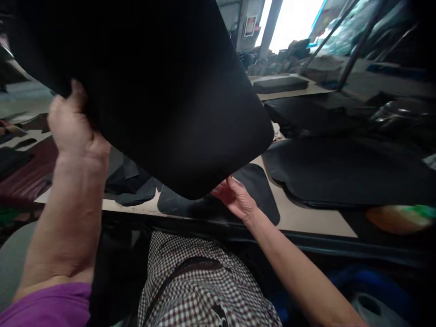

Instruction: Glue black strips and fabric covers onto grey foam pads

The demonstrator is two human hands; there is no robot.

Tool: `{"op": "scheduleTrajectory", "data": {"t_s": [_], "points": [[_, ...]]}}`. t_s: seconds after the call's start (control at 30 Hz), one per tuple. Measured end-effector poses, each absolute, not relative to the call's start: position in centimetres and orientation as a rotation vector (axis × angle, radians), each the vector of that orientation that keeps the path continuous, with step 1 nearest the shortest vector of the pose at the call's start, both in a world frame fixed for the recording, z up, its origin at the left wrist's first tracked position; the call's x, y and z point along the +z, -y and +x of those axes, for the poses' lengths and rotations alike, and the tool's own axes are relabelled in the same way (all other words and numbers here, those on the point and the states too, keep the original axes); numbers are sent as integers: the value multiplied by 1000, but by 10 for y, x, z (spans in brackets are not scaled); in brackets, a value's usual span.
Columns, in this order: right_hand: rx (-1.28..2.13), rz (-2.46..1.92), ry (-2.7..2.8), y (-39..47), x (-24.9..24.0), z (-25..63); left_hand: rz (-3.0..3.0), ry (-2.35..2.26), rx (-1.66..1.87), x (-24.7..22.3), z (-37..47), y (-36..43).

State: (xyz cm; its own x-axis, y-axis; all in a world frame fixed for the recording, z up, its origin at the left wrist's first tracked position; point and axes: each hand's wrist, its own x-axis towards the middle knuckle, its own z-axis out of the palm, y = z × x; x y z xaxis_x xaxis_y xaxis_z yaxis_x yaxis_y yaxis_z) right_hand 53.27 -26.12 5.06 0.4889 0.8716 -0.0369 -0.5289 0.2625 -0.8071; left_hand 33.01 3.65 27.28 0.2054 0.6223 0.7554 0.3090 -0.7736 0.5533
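A large black sheet [190, 113] with rounded corners is held up in front of me, filling the upper middle of the head view. My left hand [73, 113] grips its left edge, thumb on the near face and the other fingers hidden behind. Under the lower right edge is my right hand [235, 195], its fingertips at the edge and partly hidden by the sheet. Below, a similar black piece [259, 190] with rounded corners lies flat on the table [313, 222].
To the right lies a stack of black pieces [340, 172], with folded black material [306, 116] behind it. Crumpled black fabric [132, 181] rests at the left. An orange-brown object [397, 220] sits near the table's right front. Farther back is another dark stack [281, 84].
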Motion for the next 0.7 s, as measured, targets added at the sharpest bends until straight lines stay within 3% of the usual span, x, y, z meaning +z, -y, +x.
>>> {"op": "scheduleTrajectory", "data": {"t_s": [0.1, 0.2, 0.43, 0.7], "points": [[738, -895, 373, 284, 53, 558, 1251, -632, 1642, 213, 358, 2], [551, -1076, 416, 314, 54, 592, 865, -742, 1507, 151, 360, 34], [341, -1576, 510, 356, 33, 640, 749, -918, 1000, 49, 332, 88], [404, -1891, 514, 376, 3, 651, 1185, -1108, 682, 34, 292, 76]]}}
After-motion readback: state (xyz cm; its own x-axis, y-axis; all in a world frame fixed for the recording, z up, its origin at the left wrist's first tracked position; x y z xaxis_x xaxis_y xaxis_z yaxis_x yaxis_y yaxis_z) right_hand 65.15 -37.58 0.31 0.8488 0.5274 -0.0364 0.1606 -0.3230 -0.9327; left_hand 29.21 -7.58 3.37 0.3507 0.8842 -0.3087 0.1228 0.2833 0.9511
